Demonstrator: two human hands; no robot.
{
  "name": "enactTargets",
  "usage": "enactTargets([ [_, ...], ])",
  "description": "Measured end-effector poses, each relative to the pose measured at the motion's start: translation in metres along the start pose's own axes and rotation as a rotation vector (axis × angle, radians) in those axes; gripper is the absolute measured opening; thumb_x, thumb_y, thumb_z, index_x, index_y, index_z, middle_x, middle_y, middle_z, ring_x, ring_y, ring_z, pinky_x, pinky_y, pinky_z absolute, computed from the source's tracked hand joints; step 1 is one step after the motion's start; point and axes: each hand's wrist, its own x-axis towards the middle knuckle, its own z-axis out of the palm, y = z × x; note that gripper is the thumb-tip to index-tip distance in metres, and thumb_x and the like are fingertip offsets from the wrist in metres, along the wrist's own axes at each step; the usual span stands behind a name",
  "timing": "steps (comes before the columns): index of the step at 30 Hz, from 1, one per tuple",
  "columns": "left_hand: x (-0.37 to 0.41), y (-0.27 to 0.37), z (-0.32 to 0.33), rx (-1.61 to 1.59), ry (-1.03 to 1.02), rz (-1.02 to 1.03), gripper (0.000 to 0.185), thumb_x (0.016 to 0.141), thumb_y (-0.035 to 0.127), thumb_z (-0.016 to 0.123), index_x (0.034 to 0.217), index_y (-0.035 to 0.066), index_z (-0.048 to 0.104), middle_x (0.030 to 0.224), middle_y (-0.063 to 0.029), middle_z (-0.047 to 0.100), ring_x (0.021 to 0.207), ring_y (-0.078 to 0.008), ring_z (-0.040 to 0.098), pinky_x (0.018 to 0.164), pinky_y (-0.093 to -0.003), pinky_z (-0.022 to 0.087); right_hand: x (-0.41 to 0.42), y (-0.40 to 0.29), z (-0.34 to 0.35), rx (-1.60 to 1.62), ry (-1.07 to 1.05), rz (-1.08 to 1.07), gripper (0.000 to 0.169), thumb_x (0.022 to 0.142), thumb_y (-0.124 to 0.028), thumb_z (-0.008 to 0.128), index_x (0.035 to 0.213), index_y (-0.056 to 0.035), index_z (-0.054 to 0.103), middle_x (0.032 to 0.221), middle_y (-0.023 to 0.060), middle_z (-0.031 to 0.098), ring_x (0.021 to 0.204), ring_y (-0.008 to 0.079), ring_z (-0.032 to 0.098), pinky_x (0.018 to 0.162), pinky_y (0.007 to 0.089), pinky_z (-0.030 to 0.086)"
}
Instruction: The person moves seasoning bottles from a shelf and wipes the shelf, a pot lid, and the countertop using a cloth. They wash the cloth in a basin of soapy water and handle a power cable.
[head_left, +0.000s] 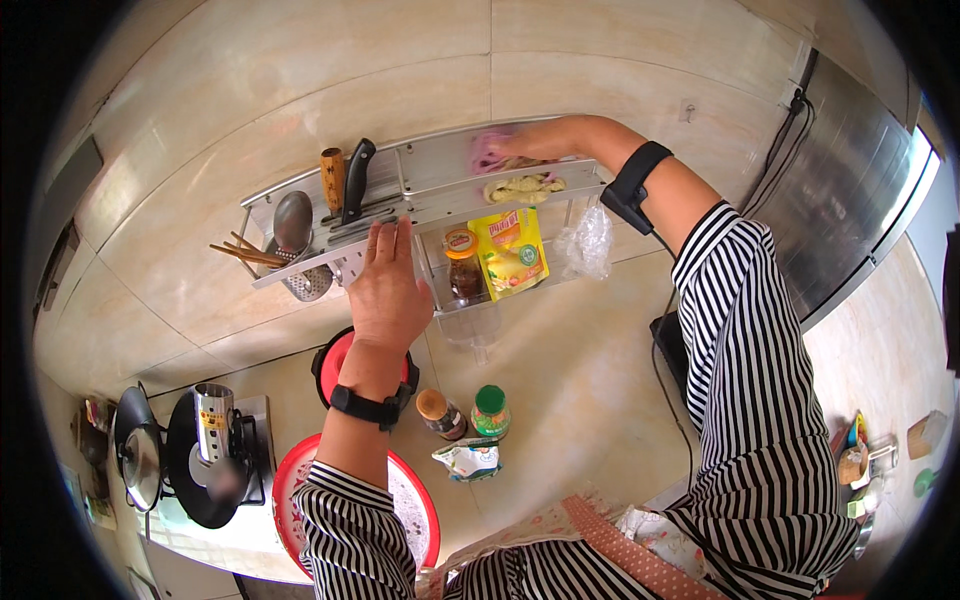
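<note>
A metal wall rack (450, 213) hangs on the tiled wall before me. My left hand (390, 289) is raised to its front edge, fingers straight and close together against the rail; whether they grip it is hidden. Over the rack's right half, my right hand (529, 142) presses a pink cloth (491, 152) onto the upper shelf. The fingers are partly hidden and blurred. A pale yellow-green bundle (521, 189) lies just in front of that hand. Left of it stand a black-handled knife (358, 180), a wooden-handled tool (332, 180) and a metal ladle (293, 219).
The rack's lower shelf holds a sauce jar (464, 270), a yellow pouch (513, 255) and a clear plastic bag (587, 241). On the counter below are a red-rimmed basin (429, 517), a red-lidded pot (335, 367), a green-lidded jar (491, 412) and a wok (187, 480).
</note>
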Motion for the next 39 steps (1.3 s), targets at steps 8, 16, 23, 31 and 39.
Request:
enactTargets([
  [8,0.005,0.001,0.023,-0.047,0.096,0.088,0.078,0.072,0.007,0.065,0.143,0.006,0.033,0.144,-0.0180,0.037,0.134,-0.0313,0.035,0.105,-0.0384,0.038,0.046,-0.031,0.033,-0.053,0.055,-0.434,0.052,0.096,-0.049,0.036,0.107,-0.0071,0.065,0.098,0.0063,0.066,0.082,0.0205,0.058,0.082,0.0361,0.047],
  [16,0.000,0.001,0.010,0.093,-0.007,0.001,0.079,0.074,0.007,0.064,0.145,0.013,0.028,0.145,-0.0165,0.035,0.133,-0.0315,0.036,0.101,-0.0406,0.042,0.024,-0.029,0.049,-0.380,0.683,0.031,0.047,0.090,-0.046,0.043,0.107,-0.0105,0.068,0.115,0.0153,0.063,0.112,0.0344,0.055,0.098,0.0491,0.035],
  [23,0.004,0.014,0.006,0.179,0.009,0.016,0.073,0.077,0.011,0.061,0.144,0.014,0.031,0.144,-0.0106,0.037,0.125,-0.0322,0.045,0.090,-0.0447,0.048,-0.169,-0.011,0.109,-0.308,1.027,-0.500,0.025,0.093,-0.032,0.050,0.094,-0.0150,0.068,0.083,0.0071,0.065,0.078,0.0258,0.061,0.068,0.0439,0.044],
  [31,0.008,0.004,0.023,0.197,0.048,0.054,0.072,0.078,0.011,0.063,0.144,0.016,0.033,0.145,-0.0084,0.036,0.125,-0.0308,0.045,0.091,-0.0461,0.047,-0.439,0.179,0.294,0.269,0.725,0.172,0.013,0.084,-0.013,0.058,0.086,-0.0027,0.066,0.076,0.0095,0.065,0.069,0.0183,0.062,0.064,0.0322,0.048],
  [39,0.013,0.011,0.025,0.237,0.013,0.015,0.071,0.080,0.012,0.062,0.144,0.017,0.032,0.147,-0.0058,0.035,0.128,-0.0303,0.043,0.098,-0.0461,0.043,-0.551,0.332,0.385,-0.041,0.951,1.098,0.043,0.080,-0.002,0.049,0.119,-0.0166,0.062,0.123,0.0190,0.055,0.111,0.0337,0.054,0.092,0.0393,0.044],
])
